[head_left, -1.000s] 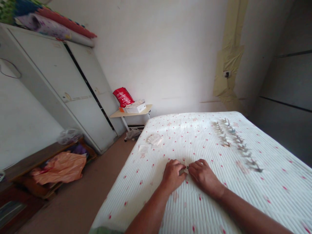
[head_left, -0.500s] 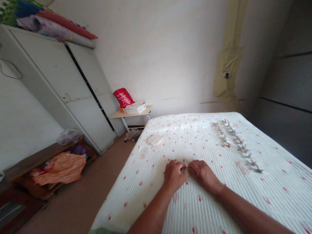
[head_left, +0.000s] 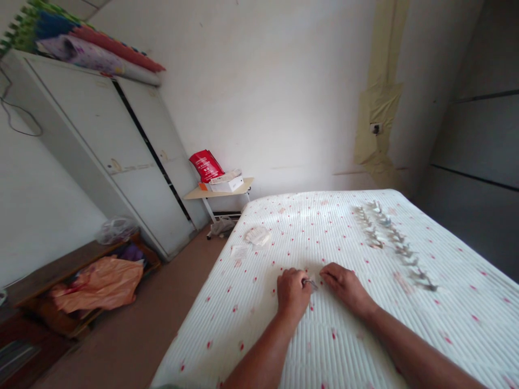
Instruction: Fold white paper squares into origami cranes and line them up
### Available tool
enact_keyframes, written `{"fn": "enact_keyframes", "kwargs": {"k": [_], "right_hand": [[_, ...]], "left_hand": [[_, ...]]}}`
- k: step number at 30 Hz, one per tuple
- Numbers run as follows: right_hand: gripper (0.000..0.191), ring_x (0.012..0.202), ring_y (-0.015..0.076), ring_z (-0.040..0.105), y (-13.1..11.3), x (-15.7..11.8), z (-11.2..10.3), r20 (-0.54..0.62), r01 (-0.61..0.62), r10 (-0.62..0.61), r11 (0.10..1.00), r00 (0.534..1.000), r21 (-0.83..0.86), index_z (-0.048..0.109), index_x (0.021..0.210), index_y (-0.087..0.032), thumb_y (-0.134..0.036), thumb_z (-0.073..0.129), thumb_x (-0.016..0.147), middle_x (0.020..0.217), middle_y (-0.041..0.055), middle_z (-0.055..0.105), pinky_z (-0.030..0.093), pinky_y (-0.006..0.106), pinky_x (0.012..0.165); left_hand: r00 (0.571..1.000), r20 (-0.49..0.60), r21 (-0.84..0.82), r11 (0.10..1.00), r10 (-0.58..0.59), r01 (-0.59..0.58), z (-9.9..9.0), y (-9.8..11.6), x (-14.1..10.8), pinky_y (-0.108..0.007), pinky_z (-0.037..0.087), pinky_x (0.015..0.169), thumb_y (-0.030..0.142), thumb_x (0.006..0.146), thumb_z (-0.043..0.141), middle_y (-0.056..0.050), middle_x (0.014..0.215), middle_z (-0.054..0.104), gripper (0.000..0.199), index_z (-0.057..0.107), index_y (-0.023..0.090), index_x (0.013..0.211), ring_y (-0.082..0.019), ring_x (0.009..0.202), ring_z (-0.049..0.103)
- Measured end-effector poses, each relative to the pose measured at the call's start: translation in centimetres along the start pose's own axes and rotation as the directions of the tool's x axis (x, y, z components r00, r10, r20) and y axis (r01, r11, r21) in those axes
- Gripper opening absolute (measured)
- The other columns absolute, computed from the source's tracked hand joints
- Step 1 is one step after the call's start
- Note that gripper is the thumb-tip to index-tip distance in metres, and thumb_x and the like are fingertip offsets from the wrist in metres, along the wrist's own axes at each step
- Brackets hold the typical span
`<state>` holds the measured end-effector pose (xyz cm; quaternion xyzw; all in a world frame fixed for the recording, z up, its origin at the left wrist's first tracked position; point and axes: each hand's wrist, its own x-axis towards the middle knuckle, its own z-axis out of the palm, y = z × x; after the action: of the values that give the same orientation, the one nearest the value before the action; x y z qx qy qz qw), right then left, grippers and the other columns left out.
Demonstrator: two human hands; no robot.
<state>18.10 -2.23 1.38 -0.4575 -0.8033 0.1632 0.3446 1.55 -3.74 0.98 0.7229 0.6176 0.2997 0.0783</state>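
Note:
Both hands are low over a bed with a white, red-dotted cover [head_left: 251, 286]. My left hand [head_left: 292, 290] is closed round a small dark, folded-looking piece [head_left: 310, 282] that sticks out to the right of its fingers. A short gap away, my right hand [head_left: 343, 282] has its fingers pinched together; what they hold, if anything, is too small to make out. Small greyish folded pieces [head_left: 401, 246] stand in rows on the right part of the bed. A pile of pale paper pieces [head_left: 257, 235] lies at the left, beside a printed sheet [head_left: 239, 252].
Beyond the bed's left corner stands a small table [head_left: 194, 193] with a red bag [head_left: 206, 166] and a white box [head_left: 227, 184]. A grey cabinet [head_left: 93, 119] and a low wooden shelf with an orange plastic bag [head_left: 101, 286] are at the left.
My hands have moved apart, the right one slightly to the right. More of the small dark piece now shows at my left fingers. The view has shifted slightly.

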Motion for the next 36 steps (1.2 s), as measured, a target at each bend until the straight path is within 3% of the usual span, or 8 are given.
{"fn": "enact_keyframes", "kwargs": {"k": [5, 9, 11, 14, 18, 23, 29, 36], "right_hand": [[0.02, 0.075, 0.0168, 0.058, -0.1, -0.4, 0.1, 0.046, 0.075, -0.072, 0.996, 0.996, -0.058, 0.062, 0.083, -0.018, -0.016, 0.042, 0.081, 0.079, 0.0049, 0.064, 0.044, 0.028, 0.07], [0.025, 0.078, 0.0183, 0.06, -0.2, -0.3, 0.7, 0.02, 0.049, -0.047, 0.996, 0.999, -0.08, 0.061, 0.091, -0.018, -0.015, 0.038, 0.081, 0.082, 0.0057, 0.066, 0.045, 0.031, 0.073], [0.026, 0.077, 0.0176, 0.061, -0.2, -0.2, 1.0, -0.005, -0.003, 0.003, 1.0, 1.0, 0.001, 0.057, 0.097, -0.018, -0.015, 0.039, 0.079, 0.083, 0.0051, 0.065, 0.046, 0.031, 0.072], [0.031, 0.074, 0.0152, 0.061, -0.4, 0.2, 1.5, 0.01, -0.064, 0.064, 0.96, 0.998, 0.273, 0.049, 0.105, -0.02, -0.015, 0.041, 0.076, 0.082, 0.0024, 0.064, 0.047, 0.029, 0.069], [0.025, 0.069, 0.0127, 0.058, -1.5, 0.8, 1.8, 0.034, -0.077, 0.069, 0.879, 0.997, 0.47, 0.048, 0.097, -0.02, -0.014, 0.044, 0.073, 0.08, 0.0008, 0.061, 0.046, 0.025, 0.062], [0.02, 0.066, 0.0122, 0.056, -3.4, 1.2, 1.9, -0.002, -0.1, 0.113, 0.894, 0.994, 0.436, 0.05, 0.09, -0.02, -0.015, 0.049, 0.071, 0.079, 0.0007, 0.06, 0.046, 0.024, 0.06], [0.014, 0.068, 0.0142, 0.058, -3.5, 1.1, 2.5, -0.149, -0.059, 0.102, 0.961, 0.984, 0.269, 0.053, 0.087, -0.02, -0.018, 0.047, 0.074, 0.08, 0.0023, 0.061, 0.047, 0.027, 0.063], [0.015, 0.077, 0.0155, 0.06, -2.9, 0.7, 2.9, -0.189, 0.037, -0.01, 0.989, 0.982, 0.143, 0.054, 0.087, -0.02, -0.015, 0.041, 0.081, 0.084, 0.0041, 0.061, 0.047, 0.027, 0.071]], "left_hand": [[0.997, -0.044, -0.136, 0.989, -0.057, 0.051, 0.1, -0.2, 0.1, -0.027, 0.038, 0.072, 0.014, 0.07, 0.051, -0.001, 0.076, 0.064, 0.012, 0.062, 0.018, 0.073, -0.016, 0.076, 0.055], [0.994, -0.042, -0.25, 0.964, -0.099, 0.086, 0.1, -0.4, 0.1, -0.025, 0.039, 0.069, 0.013, 0.069, 0.048, 0.001, 0.073, 0.064, 0.014, 0.061, 0.019, 0.073, -0.014, 0.071, 0.055], [0.99, -0.03, -0.371, 0.921, -0.14, 0.119, 0.1, -0.5, 0.2, -0.023, 0.04, 0.065, 0.016, 0.07, 0.048, 0.002, 0.069, 0.062, 0.012, 0.06, 0.019, 0.073, -0.012, 0.066, 0.054], [0.973, -0.026, -0.584, 0.794, -0.227, 0.17, 0.2, -0.6, 0.5, -0.019, 0.039, 0.058, 0.019, 0.068, 0.05, 0.003, 0.063, 0.059, 0.008, 0.057, 0.017, 0.071, -0.011, 0.061, 0.053], [0.948, -0.029, -0.764, 0.618, -0.316, 0.183, 0.3, -0.5, 0.8, -0.021, 0.043, 0.062, 0.018, 0.066, 0.05, 0.0, 0.071, 0.062, 0.014, 0.058, 0.015, 0.078, -0.013, 0.069, 0.057], [0.946, -0.022, -0.829, 0.534, -0.322, 0.163, 0.4, -0.2, 0.9, -0.027, 0.047, 0.073, 0.019, 0.07, 0.049, -0.006, 0.085, 0.067, 0.024, 0.062, 0.013, 0.089, -0.017, 0.08, 0.061], [0.955, -0.014, -0.84, 0.521, -0.295, 0.149, 0.3, 0.2, 0.8, -0.029, 0.048, 0.077, 0.018, 0.069, 0.051, -0.006, 0.083, 0.068, 0.022, 0.063, 0.012, 0.086, -0.018, 0.08, 0.062], [0.963, 0.006, -0.809, 0.565, -0.271, 0.164, 0.6, -0.1, 0.8, -0.028, 0.048, 0.077, 0.013, 0.069, 0.046, -0.006, 0.09, 0.068, 0.029, 0.062, 0.013, 0.092, -0.017, 0.084, 0.061]]}}
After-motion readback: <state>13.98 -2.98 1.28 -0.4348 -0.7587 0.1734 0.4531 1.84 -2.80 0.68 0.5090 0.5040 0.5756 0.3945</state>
